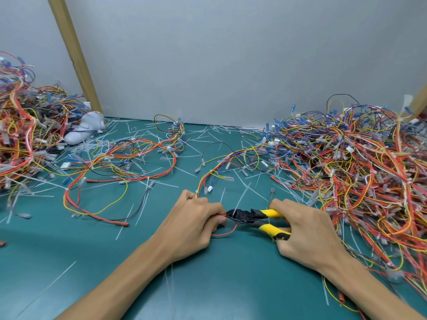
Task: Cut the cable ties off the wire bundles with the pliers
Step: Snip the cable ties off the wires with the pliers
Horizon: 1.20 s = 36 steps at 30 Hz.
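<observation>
Near the front of the green mat (69, 250) the right hand (305, 232) grips the pliers (249, 217), long axis pointing left, nose at the wires pinched by the left hand (196, 224) – the cable tie is probably there, too small to see – and the wire bundle (227, 156) runs far-right.

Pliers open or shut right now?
Likely open: the pliers have yellow handles spread apart in the right hand. Jaw gap at the wire bundle in the left hand is too small to see.
</observation>
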Tool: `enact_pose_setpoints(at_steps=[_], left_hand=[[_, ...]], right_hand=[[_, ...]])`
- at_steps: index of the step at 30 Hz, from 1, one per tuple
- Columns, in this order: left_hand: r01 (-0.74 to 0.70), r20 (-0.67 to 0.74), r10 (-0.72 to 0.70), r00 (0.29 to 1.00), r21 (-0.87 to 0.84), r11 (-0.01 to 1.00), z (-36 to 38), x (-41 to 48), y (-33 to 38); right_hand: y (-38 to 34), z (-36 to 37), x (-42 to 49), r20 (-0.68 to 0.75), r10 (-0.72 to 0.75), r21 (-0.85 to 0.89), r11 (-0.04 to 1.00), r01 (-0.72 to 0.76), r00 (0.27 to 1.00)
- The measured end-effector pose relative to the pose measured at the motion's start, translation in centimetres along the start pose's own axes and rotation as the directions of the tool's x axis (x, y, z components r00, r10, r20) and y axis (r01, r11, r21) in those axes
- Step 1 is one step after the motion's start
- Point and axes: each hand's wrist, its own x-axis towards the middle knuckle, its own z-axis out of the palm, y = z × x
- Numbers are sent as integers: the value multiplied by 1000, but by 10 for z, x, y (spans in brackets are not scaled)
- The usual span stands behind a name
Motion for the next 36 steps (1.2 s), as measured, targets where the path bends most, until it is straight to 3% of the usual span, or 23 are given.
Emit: enact_pose_setpoints(at_steps=[17,20,25,28,32,34,36], left_hand=[[-24,-26,23,999,-10,1000,1,-1,-1],[-25,-46,23,999,-29,999,-1,-2,2],[-49,-278,70,958,80,996,-15,-5,3],[-80,-315,36,949,-126,989,-39,-3,11],[-126,-147,89,985,-262,957,-74,-15,27],[-115,61,143,988,-330,937,-86,-30,31],[-9,365,172,915,-407,914,-91,-44,30]], right_hand=[[0,2,-1,53,54,47,997,-57,997],[1,1,0,26,80,120,989,-83,996],[5,0,2,-89,193,311,937,-157,977],[10,-2,4,-165,306,468,861,-199,938],[16,-2,5,-160,436,601,755,-263,886],[18,-2,6,-141,456,617,735,-282,879],[19,-1,5,-133,452,620,733,-282,882]])
